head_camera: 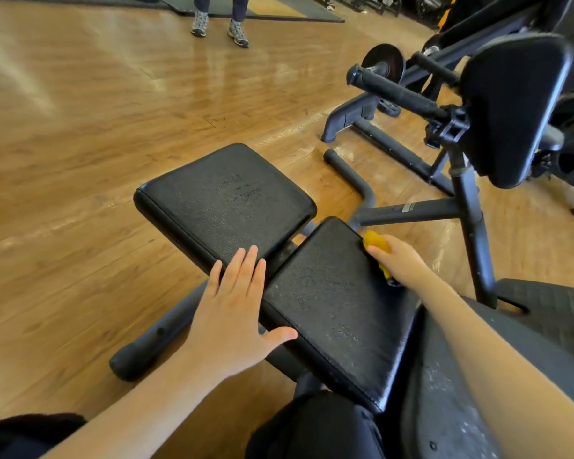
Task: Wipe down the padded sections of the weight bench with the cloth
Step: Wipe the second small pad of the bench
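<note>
Floor (80, 127): wood planking, carrying the bench frame and neighbouring machines.
Weight bench (411, 210): black steel frame with two padded sections set end to end, a narrow gap between them.
Far pad (226, 193): broad, textured black, nothing on it but the left fingertips at its near edge.
Near pad (332, 309): narrower, the surface being wiped.
Left hand (236, 309): grip flat and spread, holding nothing — it spans the gap and presses down, seemingly to brace.
Right hand (398, 263): grip curled round the cloth at the near pad's right edge.
Cloth (376, 243): yellow, bunched, touching the pad's far right corner.
Step in hand: edge and side of the near pad, by my reading.
Next move: a sweep across that pad's top, or a shift to the far pad — the left hand must lift clear first.
</note>
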Tool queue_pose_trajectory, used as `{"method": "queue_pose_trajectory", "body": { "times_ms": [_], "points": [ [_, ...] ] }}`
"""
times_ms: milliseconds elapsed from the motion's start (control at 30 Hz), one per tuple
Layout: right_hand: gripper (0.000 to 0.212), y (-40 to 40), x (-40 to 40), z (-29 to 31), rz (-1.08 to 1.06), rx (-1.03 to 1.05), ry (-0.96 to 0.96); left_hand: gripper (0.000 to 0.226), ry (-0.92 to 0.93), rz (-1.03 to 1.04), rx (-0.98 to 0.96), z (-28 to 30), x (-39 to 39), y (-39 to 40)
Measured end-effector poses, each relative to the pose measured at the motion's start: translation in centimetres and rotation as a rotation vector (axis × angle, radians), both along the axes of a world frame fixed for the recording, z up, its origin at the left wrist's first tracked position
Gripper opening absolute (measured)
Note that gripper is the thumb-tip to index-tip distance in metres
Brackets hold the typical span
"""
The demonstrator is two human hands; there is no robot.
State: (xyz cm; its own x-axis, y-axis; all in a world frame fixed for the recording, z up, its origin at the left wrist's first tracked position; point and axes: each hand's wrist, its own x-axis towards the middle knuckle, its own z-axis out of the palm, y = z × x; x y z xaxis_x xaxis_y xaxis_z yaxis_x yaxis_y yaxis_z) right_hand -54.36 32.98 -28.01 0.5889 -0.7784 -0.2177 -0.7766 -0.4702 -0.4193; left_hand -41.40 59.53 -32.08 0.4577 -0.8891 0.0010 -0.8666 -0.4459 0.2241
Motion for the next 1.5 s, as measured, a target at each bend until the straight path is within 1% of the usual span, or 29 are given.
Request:
{"method": "queue_pose_trajectory", "body": {
  "times_ms": [67,133,233,367,433,500,600,667,800,900,1067,1133,1200,1267,1333,1433,1500],
  "points": [
    [0.037,-0.2,-2.6,-0.4,-0.030,-0.007,0.034,0.105,0.017,-0.009,0.008,-0.2,0.0,-0.1],
    [0.041,-0.5,-3.2,-0.7,-0.027,-0.056,0.080,0.105,0.024,-0.005,-0.005,-0.5,-0.2,-0.1],
    [0.032,-0.6,0.2,-0.3,0.012,-0.043,0.064,0.104,0.008,0.015,-0.030,-0.7,-0.3,-0.2],
    [0.033,-0.3,4.3,-0.6,0.054,-0.075,0.045,0.104,-0.011,0.014,-0.030,-0.8,-0.2,-0.3],
    [0.035,0.1,4.1,-0.5,0.059,-0.091,0.035,0.104,-0.025,0.016,-0.023,-0.7,-0.1,-0.3],
    [0.032,0.5,1.7,-0.3,0.054,-0.105,0.021,0.104,-0.049,0.009,-0.018,-0.7,0.0,-0.2],
    [0.026,0.7,-3.7,-1.0,-0.087,-0.082,-0.025,0.104,-0.067,-0.005,-0.018,-0.8,0.2,0.1],
    [0.031,0.6,-5.8,-1.7,-0.180,-0.056,-0.074,0.104,-0.074,-0.019,-0.026,-1.0,0.2,0.0],
    [0.029,0.5,-5.4,-2.2,-0.295,-0.017,-0.128,0.106,-0.084,-0.023,-0.017,-1.0,0.0,-0.1],
    [0.031,1.4,-5.4,-2.5,-0.355,-0.023,-0.169,0.112,-0.081,-0.019,-0.004,0.0,-0.2,-0.2],
    [0.039,6.0,-5.9,-3.1,-0.559,-0.067,-0.342,0.114,-0.080,-0.009,-0.015,0.2,-0.2,0.0],
    [0.044,8.1,-6.6,-3.8,-0.593,-0.044,-0.380,0.113,-0.082,-0.021,-0.026,0.1,-0.2,0.1],
    [0.043,9.8,-7.1,-4.5,-0.585,-0.043,-0.397,0.110,-0.075,-0.026,-0.033,-0.1,-0.2,0.0],
    [0.040,10.5,-7.0,-4.5,-0.578,-0.071,-0.383,0.108,-0.070,-0.029,-0.029,-0.1,-0.2,0.0],
    [0.034,9.7,-6.3,-4.0,-0.554,-0.132,-0.319,0.108,-0.072,-0.031,-0.034,-0.2,-0.2,-0.1],
    [0.028,6.6,-4.6,-2.7,-0.449,-0.222,-0.215,0.107,-0.080,-0.042,-0.039,-0.4,-0.2,0.0],
    [0.029,4.4,-2.8,-1.6,-0.368,-0.222,-0.124,0.107,-0.057,-0.044,-0.038,0.0,-0.2,0.0]
  ]
}}
